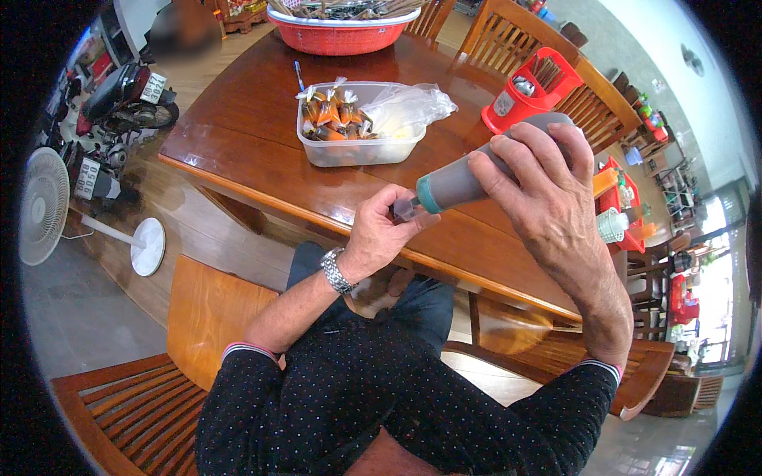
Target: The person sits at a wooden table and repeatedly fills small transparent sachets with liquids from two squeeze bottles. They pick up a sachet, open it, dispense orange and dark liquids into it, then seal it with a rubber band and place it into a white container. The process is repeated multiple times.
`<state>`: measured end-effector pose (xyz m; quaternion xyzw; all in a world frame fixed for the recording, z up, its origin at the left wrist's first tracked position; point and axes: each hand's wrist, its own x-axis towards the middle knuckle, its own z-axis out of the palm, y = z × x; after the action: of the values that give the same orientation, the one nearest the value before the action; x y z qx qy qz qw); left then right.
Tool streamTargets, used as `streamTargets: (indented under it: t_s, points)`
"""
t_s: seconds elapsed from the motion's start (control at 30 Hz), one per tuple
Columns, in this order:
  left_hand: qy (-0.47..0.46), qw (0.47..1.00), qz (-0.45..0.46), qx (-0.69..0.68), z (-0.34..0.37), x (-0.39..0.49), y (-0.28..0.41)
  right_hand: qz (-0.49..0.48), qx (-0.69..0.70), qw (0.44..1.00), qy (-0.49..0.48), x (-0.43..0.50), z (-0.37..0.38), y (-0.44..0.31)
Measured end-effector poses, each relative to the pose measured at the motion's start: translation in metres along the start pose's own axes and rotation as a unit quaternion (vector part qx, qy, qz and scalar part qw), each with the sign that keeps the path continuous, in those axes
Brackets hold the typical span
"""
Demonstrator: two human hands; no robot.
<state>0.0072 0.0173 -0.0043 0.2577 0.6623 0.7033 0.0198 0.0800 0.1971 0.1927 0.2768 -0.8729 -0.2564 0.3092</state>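
My right hand grips a squeeze bottle with a green cap and dark contents, tipped so its nozzle points down to the left. The nozzle reaches the mouth of a small clear plastic bag, which my left hand holds between thumb and fingers. How much the bag contains is hard to see. Beyond my hands, a translucent plastic container holds several tied bags of dark and orange sauce. A loose clear plastic bag with pale contents lies at the container's right side.
On the wooden table stand a red basket of wrapped sticks, a blue pen, a red utensil caddy and a red tray with bottles. Wooden chairs surround it. A white fan and motorbikes are at the left.
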Motion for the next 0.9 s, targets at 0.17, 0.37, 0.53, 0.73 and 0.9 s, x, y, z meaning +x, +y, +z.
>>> streamTargets:
  t_s: [0.17, 0.37, 0.53, 0.73, 0.9]
  points:
    - [0.004, 1.000, 0.000, -0.018, 0.001, 0.000, -0.005, 0.010, 0.007, 1.000, -0.012, 0.001, -0.001, 0.000]
    - [0.013, 0.999, -0.009, -0.041, 0.002, 0.001, -0.006, 0.030, 0.026, 0.999, -0.010, 0.000, 0.002, 0.001]
    - [0.030, 0.998, -0.021, -0.055, -0.001, 0.003, -0.002, 0.107, 0.109, 0.988, -0.021, -0.015, 0.016, 0.004]
    - [0.062, 0.996, 0.015, -0.069, -0.008, 0.004, 0.003, 0.404, 0.329, 0.853, 0.023, -0.086, 0.062, -0.002]
    - [0.082, 0.991, 0.018, -0.104, -0.013, 0.007, 0.004, 0.629, 0.382, 0.653, 0.176, -0.175, 0.141, 0.017]
